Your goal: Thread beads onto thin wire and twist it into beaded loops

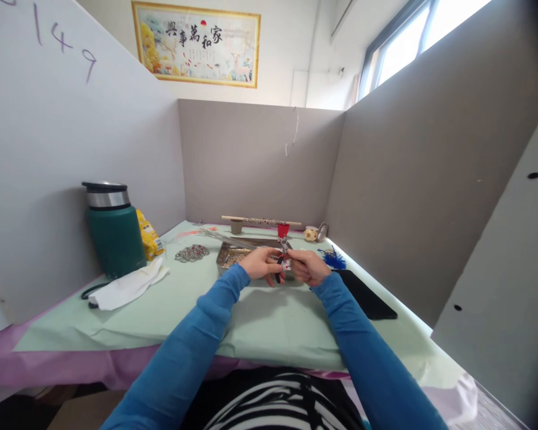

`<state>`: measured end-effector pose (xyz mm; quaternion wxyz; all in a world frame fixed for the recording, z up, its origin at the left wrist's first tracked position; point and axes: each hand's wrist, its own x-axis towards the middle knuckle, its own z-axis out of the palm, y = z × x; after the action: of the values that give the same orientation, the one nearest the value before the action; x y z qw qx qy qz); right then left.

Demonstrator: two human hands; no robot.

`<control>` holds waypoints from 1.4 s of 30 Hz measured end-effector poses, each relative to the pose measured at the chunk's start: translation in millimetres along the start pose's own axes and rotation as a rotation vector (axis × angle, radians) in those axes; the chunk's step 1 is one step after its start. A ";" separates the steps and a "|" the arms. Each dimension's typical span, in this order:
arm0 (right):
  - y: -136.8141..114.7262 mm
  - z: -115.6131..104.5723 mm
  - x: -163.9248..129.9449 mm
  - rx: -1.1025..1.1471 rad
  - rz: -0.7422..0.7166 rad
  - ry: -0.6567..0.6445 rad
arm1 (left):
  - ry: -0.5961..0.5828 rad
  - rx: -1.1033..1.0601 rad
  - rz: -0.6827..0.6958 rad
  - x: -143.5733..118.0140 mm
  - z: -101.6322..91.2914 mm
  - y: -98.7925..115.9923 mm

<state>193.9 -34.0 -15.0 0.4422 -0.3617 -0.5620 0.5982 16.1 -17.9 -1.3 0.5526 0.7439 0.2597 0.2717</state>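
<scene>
Over the near rim of a rectangular metal tray (220, 270), closer to the far edge of the pale green, cloth-covered surface (287, 322) than to its near edge, the left hand (260, 264) has its grip wrapped around small metal pliers with dark handles (278, 276). Their long axis runs away from the person, head toward the far edge, leaning slightly right. The right hand (308, 267) has its grip pinched beside the head; what it pinches is too small to tell.
</scene>
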 end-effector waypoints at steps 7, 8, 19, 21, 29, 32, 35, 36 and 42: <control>7.1 14.2 -2.7 -0.563 -0.290 0.463 | 0.346 -0.004 0.050 2.7 -4.5 1.2; 8.0 17.4 -2.7 -0.686 -0.347 0.502 | 0.365 -0.014 0.060 3.4 -4.6 1.4; 24.4 41.3 0.5 -1.221 -0.399 0.546 | 0.526 -0.228 -0.036 4.4 -9.0 -1.0; 23.1 40.5 1.1 -1.173 -0.362 0.493 | 0.518 -0.233 -0.074 2.7 -8.9 0.5; 22.8 41.0 -0.9 -1.128 -0.365 0.431 | 0.531 -0.083 0.014 8.4 -11.1 -4.8; 22.4 42.4 -2.7 -1.088 -0.344 0.426 | 0.495 -0.046 0.028 9.8 -11.7 -6.2; 19.3 41.9 -4.7 -0.981 -0.321 0.359 | 0.425 -0.070 0.041 8.9 -12.3 -6.6; 18.4 41.5 -5.1 -0.951 -0.320 0.340 | 0.409 -0.076 0.054 8.5 -12.4 -6.8; 18.9 40.9 -3.7 -0.986 -0.354 0.446 | 0.396 -0.049 0.119 6.6 -12.4 -7.5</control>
<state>154.9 -51.5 -29.6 0.4227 -0.5430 -0.7199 0.0911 11.6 -3.0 -4.7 0.4915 0.6765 0.3120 0.4511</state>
